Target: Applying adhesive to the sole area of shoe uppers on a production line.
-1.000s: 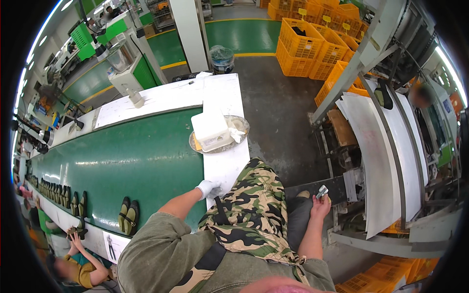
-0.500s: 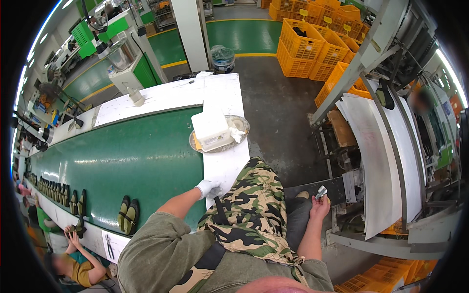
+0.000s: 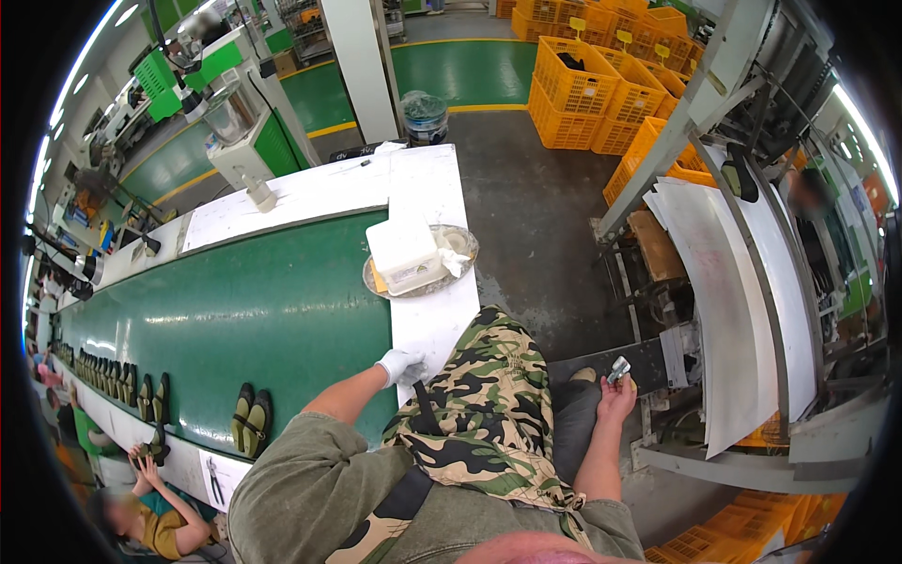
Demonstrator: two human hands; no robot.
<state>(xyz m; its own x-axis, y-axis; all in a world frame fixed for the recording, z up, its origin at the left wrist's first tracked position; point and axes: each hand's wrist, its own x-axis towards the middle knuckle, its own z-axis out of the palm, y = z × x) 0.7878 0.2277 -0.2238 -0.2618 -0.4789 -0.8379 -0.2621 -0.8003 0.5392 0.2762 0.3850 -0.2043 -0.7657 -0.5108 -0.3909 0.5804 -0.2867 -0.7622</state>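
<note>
1. Resting on the white table edge (image 3: 427, 324), the gloved left hand (image 3: 399, 365) lies with fingers curled together, holding nothing.
2. The bare right hand (image 3: 615, 395) pinches a small metal piece (image 3: 619, 368), possibly a clip, beside the lap.

On the green conveyor belt (image 3: 235, 310) lie 2 pairs of dark insoles nearby (image 3: 252, 420), (image 3: 155, 399), with a long row of more at the far left (image 3: 99, 374), too small to count. 1 round tray (image 3: 451, 273) holds 1 white box (image 3: 406, 254). 1 bucket (image 3: 425, 115) stands on the floor, beside several orange crates (image 3: 601, 94).
</note>
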